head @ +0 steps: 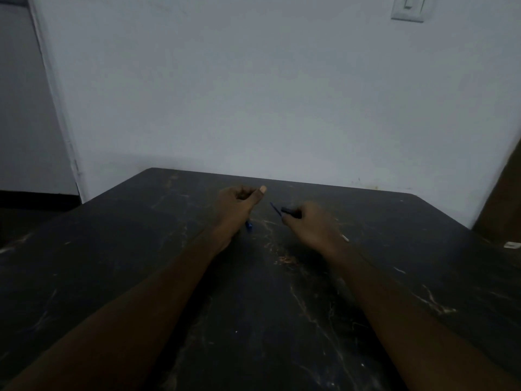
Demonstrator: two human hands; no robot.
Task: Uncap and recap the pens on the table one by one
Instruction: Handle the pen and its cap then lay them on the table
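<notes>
Near the far edge of the dark worktop [366,277], the left hand [239,206] grips a blue pen [248,226] in curled fingers [244,193], while the right hand [308,222] pinches a dark cap [288,211] just beside it.

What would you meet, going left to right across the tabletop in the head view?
Left hand, gripping a blue pen → dark pen piece → right hand, pinching that piece → small white object at the right edge of the table.

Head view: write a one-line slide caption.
Over a dark marbled table, the left hand grips a blue pen while the right hand pinches a dark pen part, the two held apart.
</notes>
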